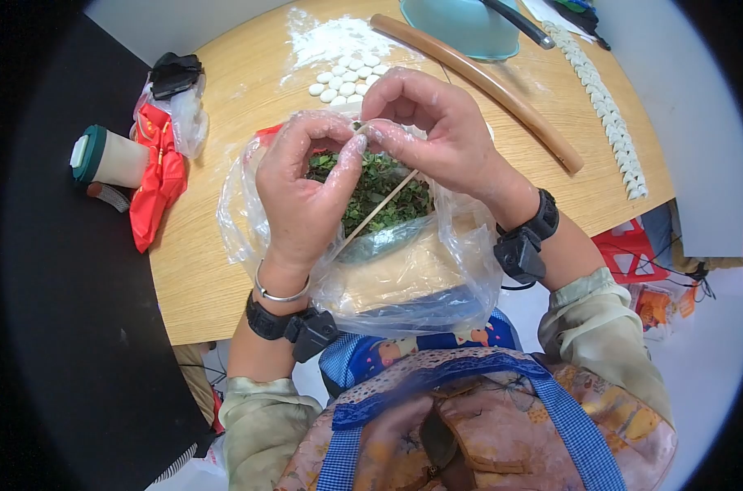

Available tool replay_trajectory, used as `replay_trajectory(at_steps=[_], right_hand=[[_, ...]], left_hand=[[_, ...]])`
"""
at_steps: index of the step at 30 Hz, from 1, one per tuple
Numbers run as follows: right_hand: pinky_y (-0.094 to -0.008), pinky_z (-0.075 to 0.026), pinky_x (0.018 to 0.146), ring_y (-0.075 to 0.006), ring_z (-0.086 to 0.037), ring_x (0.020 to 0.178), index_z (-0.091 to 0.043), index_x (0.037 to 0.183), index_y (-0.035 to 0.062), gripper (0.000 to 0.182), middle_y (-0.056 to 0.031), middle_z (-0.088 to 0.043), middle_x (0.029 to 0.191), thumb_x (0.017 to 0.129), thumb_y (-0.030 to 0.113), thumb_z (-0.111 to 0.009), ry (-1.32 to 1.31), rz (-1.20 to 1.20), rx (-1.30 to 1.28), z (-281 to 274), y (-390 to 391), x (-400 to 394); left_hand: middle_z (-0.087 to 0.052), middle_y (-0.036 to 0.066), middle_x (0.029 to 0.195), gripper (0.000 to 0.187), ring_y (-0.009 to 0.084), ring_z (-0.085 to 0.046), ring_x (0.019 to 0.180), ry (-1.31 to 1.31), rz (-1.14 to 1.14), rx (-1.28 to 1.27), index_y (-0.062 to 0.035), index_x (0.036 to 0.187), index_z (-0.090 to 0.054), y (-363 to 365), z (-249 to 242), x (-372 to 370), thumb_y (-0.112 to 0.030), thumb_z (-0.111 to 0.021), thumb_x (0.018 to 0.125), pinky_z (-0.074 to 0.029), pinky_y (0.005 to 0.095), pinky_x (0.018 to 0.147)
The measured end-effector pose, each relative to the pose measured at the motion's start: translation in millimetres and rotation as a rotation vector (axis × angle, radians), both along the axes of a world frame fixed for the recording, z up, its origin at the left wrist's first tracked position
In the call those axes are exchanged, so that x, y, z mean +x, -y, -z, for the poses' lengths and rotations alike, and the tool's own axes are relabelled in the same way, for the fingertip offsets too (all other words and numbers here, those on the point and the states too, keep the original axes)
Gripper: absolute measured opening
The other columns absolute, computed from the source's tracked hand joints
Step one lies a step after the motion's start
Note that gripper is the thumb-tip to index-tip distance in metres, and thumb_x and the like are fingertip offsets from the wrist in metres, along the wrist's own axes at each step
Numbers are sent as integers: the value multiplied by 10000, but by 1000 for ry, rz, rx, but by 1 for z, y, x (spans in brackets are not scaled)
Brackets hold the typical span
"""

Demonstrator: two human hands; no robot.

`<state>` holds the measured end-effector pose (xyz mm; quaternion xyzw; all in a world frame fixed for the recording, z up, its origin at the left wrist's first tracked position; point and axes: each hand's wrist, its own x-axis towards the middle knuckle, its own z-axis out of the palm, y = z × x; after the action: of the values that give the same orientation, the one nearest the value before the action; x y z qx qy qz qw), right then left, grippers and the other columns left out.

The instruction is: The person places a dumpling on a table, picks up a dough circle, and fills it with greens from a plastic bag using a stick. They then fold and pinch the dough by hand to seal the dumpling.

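My left hand (304,182) and my right hand (438,129), both dusted with flour, meet fingertip to fingertip. They pinch a small dumpling (373,125), which the fingers mostly hide. Just below them, chopped leafy greens (370,182) fill an open clear plastic bag (461,245). A thin wooden stick, like a chopstick (378,208), leans across the greens. Behind my hands, several round dough pieces (348,79) lie on the wooden table (216,184).
Loose flour (334,41) spreads at the back. A long rolling pin (502,102) slants beside a teal bowl (457,29) with a black handle over it. Folded dumplings (604,106) line the right edge. At left are a lidded cup (114,157) and a red bag (160,176).
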<state>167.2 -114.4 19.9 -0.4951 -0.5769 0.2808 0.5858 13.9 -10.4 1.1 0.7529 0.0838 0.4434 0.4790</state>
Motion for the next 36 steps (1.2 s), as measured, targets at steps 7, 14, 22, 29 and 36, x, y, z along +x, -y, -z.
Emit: replay_trajectory(at_steps=[7, 14, 22, 29, 36], right_hand=[[-238, -485, 762, -77, -553, 859, -563, 1001, 5, 118, -18, -561, 966, 916, 69, -615, -142, -45, 5, 1, -1, 2], [-238, -483, 746, -71, -547, 849, -559, 994, 18, 104, -15, -562, 951, 909, 57, -606, -197, -64, 23, 2, -3, 5], [-226, -474, 739, -63, -542, 851, -553, 989, 23, 105, -8, -558, 952, 908, 54, -612, -143, -28, 31, 3, -2, 4], [-225, -474, 745, -67, -540, 854, -555, 996, 17, 117, -11, -554, 958, 906, 57, -618, -129, -6, 46, 1, -2, 3], [-229, -493, 730, -70, -550, 851, -554, 1006, 12, 126, -18, -560, 964, 907, 62, -614, -178, -52, 55, 2, -4, 6]], left_hand=[[-598, 23, 873, 272, 85, -571, 803, 16, 24, -142, -32, 1006, -570, 9, -9, 2, 2, -722, 782, -467, 219, 689], [-592, 16, 773, 144, 74, -547, 699, -200, 30, -56, -9, 936, -594, 5, -5, -1, -56, -685, 834, -442, 220, 614], [-600, 57, 751, 91, 103, -554, 649, -137, 16, 32, 10, 924, -614, 3, -1, -1, -65, -634, 877, -444, 243, 595], [-583, 78, 731, 90, 139, -554, 635, -142, -4, 78, 10, 905, -604, 2, 0, -1, -71, -633, 878, -442, 267, 591], [-564, 68, 718, 121, 134, -530, 625, -185, -28, 146, -10, 873, -597, 2, -4, -6, -94, -683, 858, -426, 261, 580]])
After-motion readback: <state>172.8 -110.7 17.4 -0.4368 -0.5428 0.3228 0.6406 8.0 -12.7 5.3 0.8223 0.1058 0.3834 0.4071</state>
